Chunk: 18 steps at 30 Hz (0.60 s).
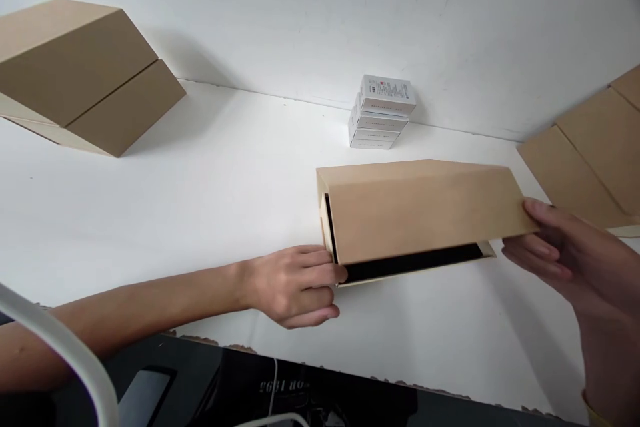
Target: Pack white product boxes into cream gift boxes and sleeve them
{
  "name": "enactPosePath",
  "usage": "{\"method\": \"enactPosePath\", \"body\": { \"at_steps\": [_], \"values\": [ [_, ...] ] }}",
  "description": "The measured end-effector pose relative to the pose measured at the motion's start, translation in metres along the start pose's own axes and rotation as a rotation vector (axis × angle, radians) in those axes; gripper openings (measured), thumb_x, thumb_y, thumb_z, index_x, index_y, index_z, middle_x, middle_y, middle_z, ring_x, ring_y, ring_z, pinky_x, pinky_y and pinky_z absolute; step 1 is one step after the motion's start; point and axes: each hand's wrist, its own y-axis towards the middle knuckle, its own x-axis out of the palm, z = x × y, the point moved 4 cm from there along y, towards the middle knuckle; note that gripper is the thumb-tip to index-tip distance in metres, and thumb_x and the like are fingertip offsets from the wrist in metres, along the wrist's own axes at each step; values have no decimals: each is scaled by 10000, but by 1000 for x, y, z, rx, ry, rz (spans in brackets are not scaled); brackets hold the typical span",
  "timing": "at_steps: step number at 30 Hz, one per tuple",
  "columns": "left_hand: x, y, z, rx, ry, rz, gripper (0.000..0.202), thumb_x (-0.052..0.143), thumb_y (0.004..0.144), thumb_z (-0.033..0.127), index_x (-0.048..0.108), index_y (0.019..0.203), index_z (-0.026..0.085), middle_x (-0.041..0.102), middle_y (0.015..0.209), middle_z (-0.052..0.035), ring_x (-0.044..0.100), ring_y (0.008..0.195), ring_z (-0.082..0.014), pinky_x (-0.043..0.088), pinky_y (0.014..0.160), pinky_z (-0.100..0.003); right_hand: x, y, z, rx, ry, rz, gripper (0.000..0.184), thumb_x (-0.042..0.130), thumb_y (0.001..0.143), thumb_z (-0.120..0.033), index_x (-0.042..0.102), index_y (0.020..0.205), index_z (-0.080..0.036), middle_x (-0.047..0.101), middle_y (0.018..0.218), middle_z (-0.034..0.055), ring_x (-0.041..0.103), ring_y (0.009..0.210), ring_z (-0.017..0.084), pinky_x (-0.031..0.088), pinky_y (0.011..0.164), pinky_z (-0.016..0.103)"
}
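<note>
A tan cardboard box (425, 213) lies on the white table in front of me, its front flap raised partway over a black interior (415, 263). My left hand (297, 287) is closed at the box's left end, index finger hooked at the lower front corner and the other fingers curled. On the other side, my right hand (570, 247) pinches the flap's right corner between thumb and fingers. What lies deeper inside the box is hidden by the flap.
Small white printed boxes (383, 117) are stacked near the wall. Another tan box (85, 73) stands at the far left, and more tan cardboard boxes (590, 153) are at the right. A white curved bar (75, 353) crosses the lower left, before the table's ragged front edge.
</note>
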Motion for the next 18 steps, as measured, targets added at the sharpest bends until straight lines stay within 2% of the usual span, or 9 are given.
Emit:
{"method": "enactPosePath", "body": {
  "at_steps": [1, 3, 7, 10, 12, 15, 17, 18],
  "values": [
    [-2, 0, -1, -2, -7, -4, 319, 511, 1002, 186, 550, 685, 194, 659, 841, -101, 526, 610, -177, 508, 563, -337, 6, 5, -5, 29, 58, -38, 549, 717, 873, -607, 443, 574, -237, 333, 508, -30, 271, 405, 76, 255, 446, 313],
    [-6, 0, -4, -13, -21, 0, 333, 483, 1004, 174, 529, 675, 194, 647, 836, -111, 523, 610, -178, 506, 558, -340, 14, 15, -15, 16, 132, 4, 487, 787, 837, -544, 470, 635, -233, 388, 579, -28, 292, 439, 69, 209, 462, 303],
    [-11, -4, -8, -70, -36, 30, 328, 443, 986, 141, 506, 669, 201, 606, 779, -94, 489, 595, -175, 491, 532, -338, 28, 29, -22, 47, 169, -16, 435, 783, 859, -497, 469, 705, -239, 474, 680, -14, 340, 503, 75, 263, 511, 311],
    [-8, -6, -2, -70, -57, 43, 306, 471, 950, 114, 506, 658, 198, 607, 781, -97, 478, 591, -174, 483, 518, -342, 37, 34, -24, 48, 162, 0, 429, 746, 886, -515, 458, 724, -242, 502, 681, -9, 390, 531, 92, 271, 518, 312],
    [-4, -7, 2, -49, -73, 48, 291, 510, 918, 108, 504, 642, 200, 615, 789, -103, 474, 581, -177, 467, 498, -350, 42, 38, -25, 34, 108, 2, 438, 728, 888, -554, 467, 731, -239, 523, 683, -6, 413, 530, 94, 274, 511, 304],
    [0, -8, 5, -24, -80, 63, 303, 528, 914, 118, 501, 624, 202, 629, 806, -107, 466, 573, -174, 454, 485, -350, 44, 45, -26, 19, -26, -39, 481, 661, 860, -709, 545, 815, -245, 548, 683, -2, 419, 504, 111, 276, 486, 304],
    [1, -10, 5, -10, -71, 96, 322, 515, 931, 118, 498, 620, 198, 630, 798, -104, 458, 573, -167, 450, 486, -343, 35, 49, -33, -58, -179, 12, 554, 577, 846, -802, 585, 882, -249, 585, 698, 20, 443, 514, 147, 292, 475, 319],
    [1, -11, 5, -2, -67, 119, 328, 504, 941, 118, 497, 623, 194, 627, 787, -103, 453, 574, -164, 447, 486, -339, 27, 50, -40, -110, -311, 82, 579, 520, 862, -824, 596, 894, -251, 605, 713, 38, 464, 532, 168, 319, 486, 336]
  ]
}}
